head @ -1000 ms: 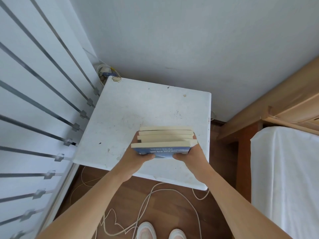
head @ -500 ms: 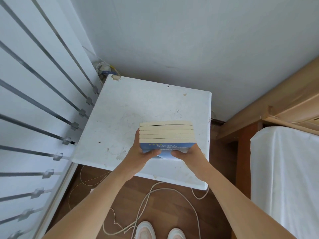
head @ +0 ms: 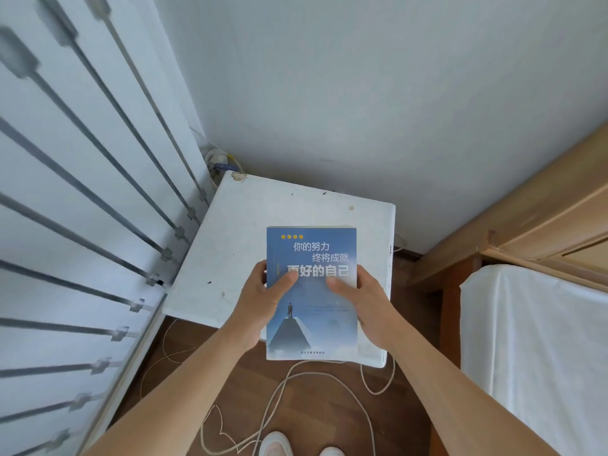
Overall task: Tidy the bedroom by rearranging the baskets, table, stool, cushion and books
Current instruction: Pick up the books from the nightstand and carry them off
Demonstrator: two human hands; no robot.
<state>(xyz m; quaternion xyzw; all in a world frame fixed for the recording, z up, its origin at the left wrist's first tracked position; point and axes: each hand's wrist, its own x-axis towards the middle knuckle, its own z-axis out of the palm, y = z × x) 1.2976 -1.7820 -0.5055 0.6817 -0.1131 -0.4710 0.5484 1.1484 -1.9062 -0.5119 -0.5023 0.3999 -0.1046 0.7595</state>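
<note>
At the centre of the frame, two bare hands hold a blue-covered book [head: 312, 292] flat, cover up, over a white worktop [head: 250, 232]. The left hand [head: 260, 302] and right hand [head: 368, 304] grip its side edges, thumbs pressed on the cover, fingers curled underneath. White cable [head: 329, 378] lies on the wooden floor below. A white-sheeted bed [head: 533, 340] fills the right edge.

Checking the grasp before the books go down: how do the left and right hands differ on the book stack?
The left hand clasps the book stack at its left edge, thumb slanting up-right; the right hand clasps its right edge, thumb pointing left. Both thumbs lie on the blue cover, at about the same height, over the white table.
</note>
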